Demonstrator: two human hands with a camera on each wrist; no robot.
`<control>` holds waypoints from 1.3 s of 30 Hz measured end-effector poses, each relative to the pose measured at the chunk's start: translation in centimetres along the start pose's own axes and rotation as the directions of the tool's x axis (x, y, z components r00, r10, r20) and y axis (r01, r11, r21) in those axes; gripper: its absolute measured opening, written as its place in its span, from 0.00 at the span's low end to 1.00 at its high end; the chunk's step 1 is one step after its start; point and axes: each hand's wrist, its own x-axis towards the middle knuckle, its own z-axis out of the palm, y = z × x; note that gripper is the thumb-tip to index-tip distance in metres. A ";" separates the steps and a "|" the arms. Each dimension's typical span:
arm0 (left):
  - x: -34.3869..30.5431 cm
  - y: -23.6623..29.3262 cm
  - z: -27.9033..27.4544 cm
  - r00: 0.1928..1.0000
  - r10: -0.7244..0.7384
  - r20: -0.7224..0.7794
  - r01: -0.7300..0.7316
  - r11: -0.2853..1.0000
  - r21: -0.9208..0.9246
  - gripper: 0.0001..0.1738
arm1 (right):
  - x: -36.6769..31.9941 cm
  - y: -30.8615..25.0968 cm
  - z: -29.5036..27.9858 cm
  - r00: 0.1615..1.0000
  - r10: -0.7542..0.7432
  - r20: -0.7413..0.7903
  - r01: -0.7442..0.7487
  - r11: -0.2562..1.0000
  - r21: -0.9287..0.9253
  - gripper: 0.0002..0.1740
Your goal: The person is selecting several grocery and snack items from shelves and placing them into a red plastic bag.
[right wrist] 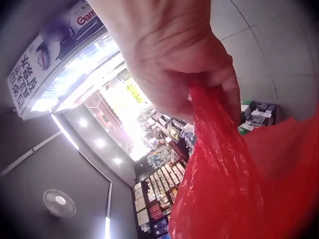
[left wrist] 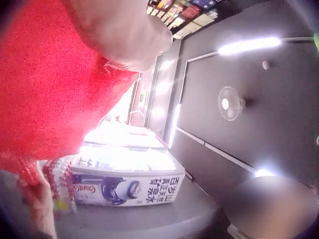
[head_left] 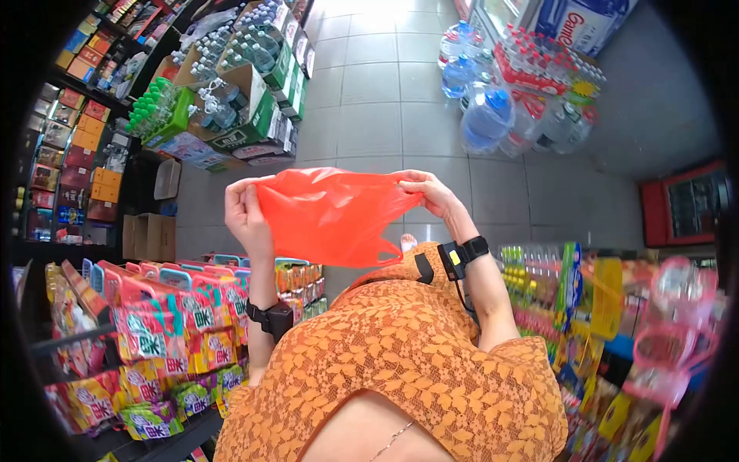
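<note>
A red plastic bag (head_left: pixel 331 215) is stretched out sideways in front of the body, with a handle loop hanging at its lower right. The left hand (head_left: pixel 250 215) pinches its left edge; the right hand (head_left: pixel 433 194) grips the upper right corner. In the left wrist view the bag (left wrist: pixel 55 84) fills the left side, below part of the left hand (left wrist: pixel 119 32). The right wrist view shows the bag (right wrist: pixel 224 164) gathered into the curled fingers of the right hand (right wrist: pixel 179 64).
Boxes of bottles (head_left: pixel 246 108) stand at the upper left, large water bottles (head_left: pixel 486 115) at the upper right. Hanging snack packets (head_left: pixel 154 331) line the lower left, and racks of small goods (head_left: pixel 600 331) the lower right. Tiled floor (head_left: pixel 369 92) runs between.
</note>
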 end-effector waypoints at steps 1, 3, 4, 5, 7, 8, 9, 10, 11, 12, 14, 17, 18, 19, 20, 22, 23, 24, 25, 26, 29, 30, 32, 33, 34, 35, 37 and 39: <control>1.8 -0.4 0.5 0.998 0.029 -0.048 -0.026 0.998 0.052 0.05 | 1.2 -2.1 -0.1 0.999 -0.034 0.031 0.033 0.998 0.047 0.20; 5.3 -2.2 0.5 0.987 0.057 -0.151 -0.029 0.983 0.182 0.06 | 4.2 -5.1 -1.3 0.996 -0.082 0.030 0.082 0.997 0.002 0.19; 6.9 -3.3 0.1 0.983 0.029 -0.179 -0.002 0.989 0.148 0.06 | 5.8 -6.5 -2.5 0.995 -0.096 0.002 0.096 0.991 -0.093 0.19; 8.5 -3.7 0.1 0.979 -0.001 -0.205 0.025 0.993 0.113 0.06 | 7.4 -7.6 -3.4 0.993 -0.112 -0.026 0.105 0.977 -0.188 0.19; 10.4 -5.0 1.1 0.965 -0.032 -0.259 0.053 0.996 0.074 0.06 | 11.0 -8.3 -4.1 0.934 -0.332 -0.128 0.225 0.830 -0.510 0.17; 11.6 -5.6 1.8 0.959 -0.026 -0.283 0.049 0.996 0.074 0.06 | 13.0 -8.9 -3.9 0.881 -0.451 -0.145 0.256 0.711 -0.655 0.16; 12.8 -6.3 2.5 0.953 -0.019 -0.304 0.044 0.996 0.074 0.06 | 15.0 -9.4 -3.8 0.839 -0.487 -0.243 0.192 0.682 -0.706 0.11; 14.2 -7.2 3.2 0.945 -0.010 -0.327 0.036 0.997 0.071 0.06 | 16.7 -10.1 -4.3 0.870 -0.413 -0.271 0.133 0.725 -0.676 0.10; 15.7 -8.3 3.5 0.945 0.014 -0.327 0.027 0.992 0.121 0.06 | 18.2 -11.3 -4.3 0.894 -0.338 -0.294 0.075 0.760 -0.645 0.09; 17.1 -9.7 3.5 0.945 0.037 -0.325 0.021 0.985 0.172 0.05 | 19.7 -12.2 -4.4 0.913 -0.258 -0.316 0.013 0.792 -0.611 0.09; 20.1 -11.9 3.8 0.944 0.043 -0.327 0.026 0.979 0.204 0.05 | 22.6 -14.4 -4.6 0.965 -0.132 -0.228 0.006 0.876 -0.483 0.11; 25.4 -14.6 5.5 0.934 0.025 -0.356 0.034 0.987 0.159 0.06 | 26.3 -19.1 -3.9 0.996 -0.043 -0.072 0.022 0.962 -0.271 0.16; 27.7 -15.7 6.2 0.929 0.036 -0.368 0.025 0.987 0.160 0.06 | 27.6 -20.9 -3.3 0.999 -0.040 -0.016 0.036 0.981 -0.193 0.19; 29.8 -16.7 6.8 0.924 0.041 -0.381 0.023 0.986 0.162 0.06 | 29.2 -22.5 -2.9 0.998 -0.047 0.033 0.051 0.991 -0.125 0.20; 32.1 -17.4 7.2 0.927 0.060 -0.369 0.005 0.985 0.173 0.06 | 30.5 -23.8 -2.4 0.996 -0.049 0.081 0.053 0.997 -0.049 0.22; 36.9 -18.8 8.6 0.934 0.096 -0.344 -0.032 0.982 0.187 0.07 | 33.9 -26.0 -2.8 0.993 -0.034 0.114 0.041 0.997 -0.067 0.24; 39.5 -19.0 9.2 0.934 0.077 -0.350 -0.029 0.990 0.140 0.06 | 36.4 -26.6 -3.8 0.995 -0.013 0.099 0.029 0.987 -0.161 0.23; 41.7 -20.1 9.8 0.938 0.076 -0.339 -0.036 0.992 0.122 0.06 | 38.2 -27.1 -4.2 0.997 0.011 0.079 0.009 0.969 -0.248 0.23; 43.9 -21.4 10.4 0.943 0.067 -0.327 -0.034 0.994 0.106 0.06 | 39.8 -27.0 -4.3 0.998 -0.038 -0.048 0.016 0.921 -0.388 0.20; 45.9 -22.2 11.4 0.944 0.062 -0.323 -0.036 0.996 0.086 0.06 | 41.6 -27.5 -4.0 0.981 -0.106 -0.160 0.005 0.849 -0.529 0.18; 50.5 -25.7 14.9 0.969 0.082 -0.234 -0.056 0.992 0.117 0.06 | 47.9 -27.3 -6.0 0.906 -0.409 -0.106 0.086 0.423 -0.902 0.11; 52.4 -26.1 16.0 0.976 0.080 -0.201 -0.053 0.989 0.136 0.06 | 49.7 -28.1 -6.5 0.875 -0.485 0.008 0.130 0.217 -0.967 0.09; 55.5 -26.9 17.8 0.977 0.115 -0.177 -0.089 0.985 0.147 0.06 | 52.5 -29.8 -6.8 0.844 -0.534 0.050 0.174 0.185 -0.967 0.06; 57.0 -27.2 19.0 0.976 0.124 -0.180 -0.096 0.983 0.158 0.07 | 53.9 -31.1 -6.7 0.853 -0.520 0.041 0.163 0.192 -0.968 0.06; 58.3 -27.8 20.2 0.973 0.136 -0.185 -0.105 0.980 0.169 0.07 | 55.4 -32.1 -7.0 0.861 -0.507 0.035 0.155 0.197 -0.968 0.05; 59.7 -29.0 21.1 0.971 0.135 -0.197 -0.091 0.972 0.218 0.08 | 57.2 -33.1 -7.9 0.871 -0.488 0.053 0.172 0.202 -0.964 0.06; 63.7 -30.9 22.1 0.964 0.139 -0.228 -0.079 0.964 0.253 0.07 | 60.8 -35.4 -10.0 0.885 -0.458 0.089 0.208 0.216 -0.954 0.06; 66.4 -32.3 25.0 0.971 0.082 -0.225 -0.027 0.971 0.238 0.06 | 64.5 -37.5 -12.8 0.904 -0.405 0.134 0.196 0.115 -0.974 0.07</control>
